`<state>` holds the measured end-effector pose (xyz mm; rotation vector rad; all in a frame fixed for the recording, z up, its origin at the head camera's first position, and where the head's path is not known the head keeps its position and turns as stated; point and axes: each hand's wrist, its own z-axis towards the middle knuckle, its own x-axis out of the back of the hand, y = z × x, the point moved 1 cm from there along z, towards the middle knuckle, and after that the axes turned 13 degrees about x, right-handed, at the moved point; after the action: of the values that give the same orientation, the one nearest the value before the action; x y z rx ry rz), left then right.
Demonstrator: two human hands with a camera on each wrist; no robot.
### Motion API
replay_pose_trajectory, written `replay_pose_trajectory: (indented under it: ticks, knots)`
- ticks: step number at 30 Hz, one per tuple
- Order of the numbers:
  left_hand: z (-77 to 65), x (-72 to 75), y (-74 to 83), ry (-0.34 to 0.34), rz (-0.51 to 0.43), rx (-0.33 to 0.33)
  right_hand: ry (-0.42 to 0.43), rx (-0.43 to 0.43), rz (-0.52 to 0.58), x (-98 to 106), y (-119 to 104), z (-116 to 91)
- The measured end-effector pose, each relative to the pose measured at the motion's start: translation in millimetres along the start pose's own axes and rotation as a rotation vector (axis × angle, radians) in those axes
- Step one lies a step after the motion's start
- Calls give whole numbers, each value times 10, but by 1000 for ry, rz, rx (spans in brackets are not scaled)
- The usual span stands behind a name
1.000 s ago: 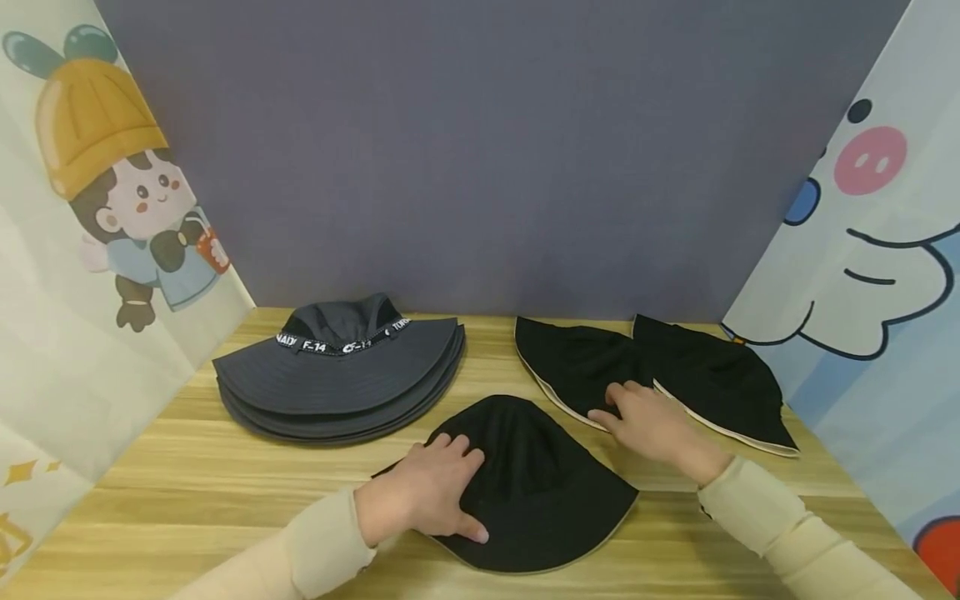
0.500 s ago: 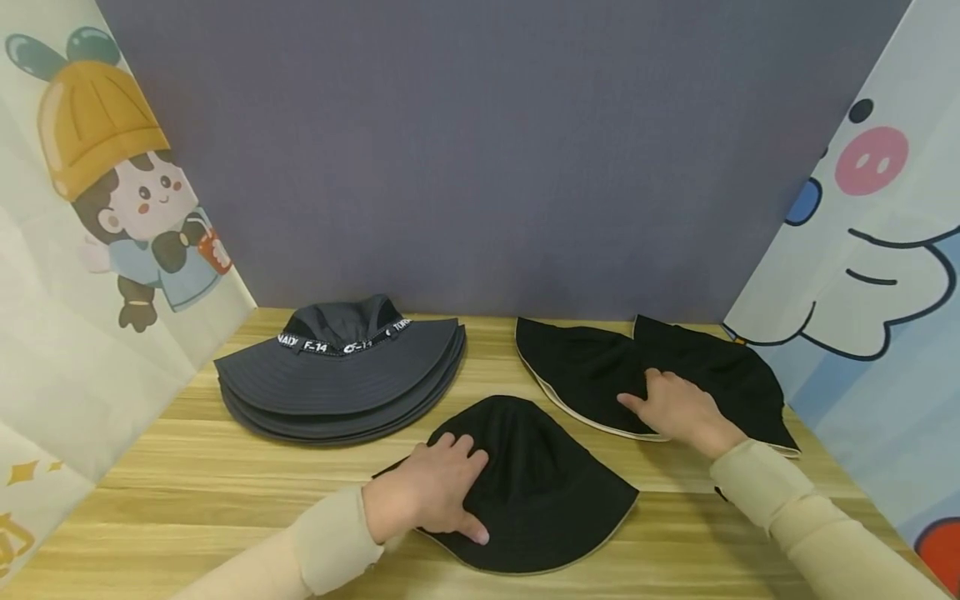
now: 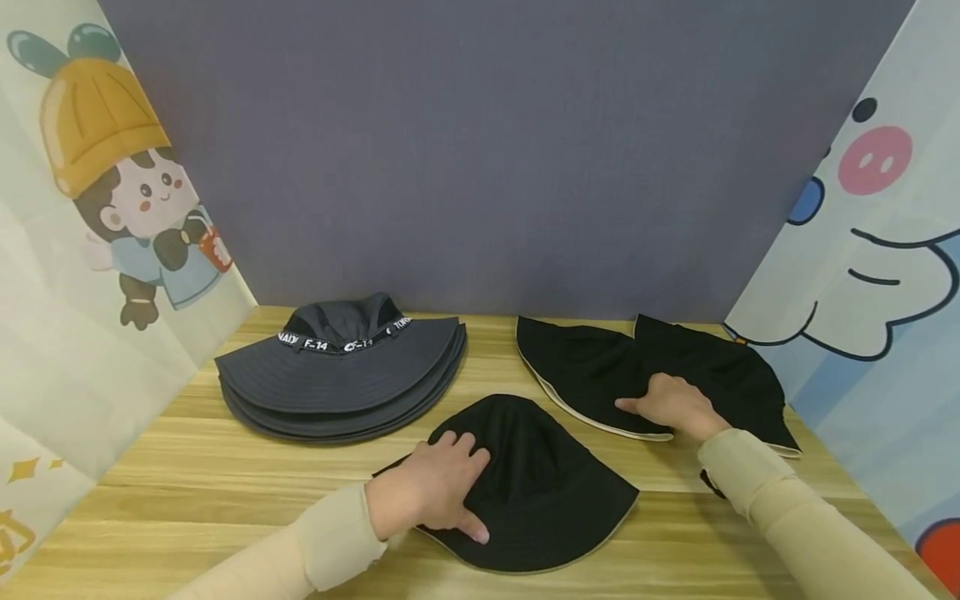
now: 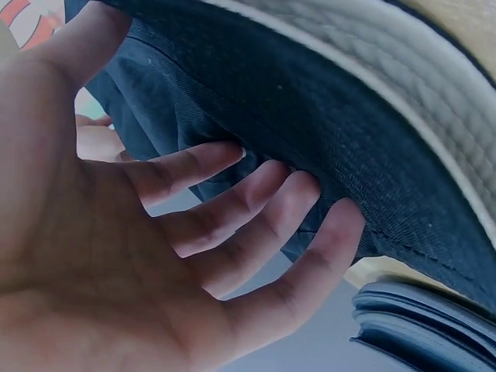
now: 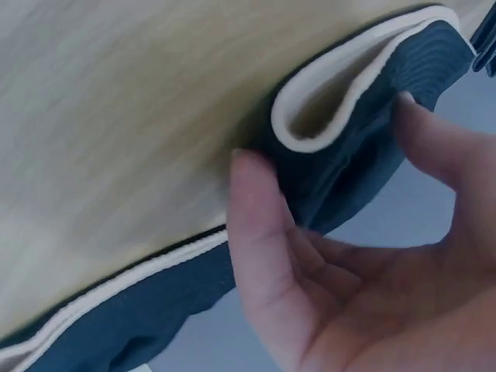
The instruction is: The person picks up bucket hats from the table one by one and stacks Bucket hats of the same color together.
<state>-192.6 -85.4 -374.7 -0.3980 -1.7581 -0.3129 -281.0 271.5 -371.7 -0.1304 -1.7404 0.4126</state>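
Observation:
A black bucket hat [image 3: 547, 500] with a pale edge lies folded flat at the front middle. My left hand [image 3: 438, 483] rests on its left side, thumb on the brim. In the left wrist view, bent fingertips touch the black cloth [image 4: 271, 101]. Farther back at the right lies a second black bucket hat [image 3: 577, 362], overlapping a third black hat [image 3: 720, 375]. My right hand [image 3: 675, 404] is at the second hat's right end. The right wrist view has thumb and fingers either side of its folded brim [image 5: 310, 143], holding it; some fingers are partly hidden.
A stack of dark grey bucket hats [image 3: 337, 387] with a lettered band stands at the back left of the wooden table [image 3: 225, 500]. A grey panel [image 3: 487, 158] rises behind, with cartoon-printed sheets [image 3: 60, 358] at both sides.
My right hand has moved right along the second black hat's lower edge to its right end, then stayed nearly still. The left hand has stayed on the front hat.

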Motion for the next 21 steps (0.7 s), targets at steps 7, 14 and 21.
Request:
replay_pose_trajectory:
  ticks: [7,14,21]
  knots:
    - [-19,10,-6,2,-6,7,-1,-77,61,-2,48,91]
    - [-11,-4,-1,8,8,8,-3,-49,120,3,59,107]
    - [5,1,-3,-3,13,6,-6,38,141,0,36,113]
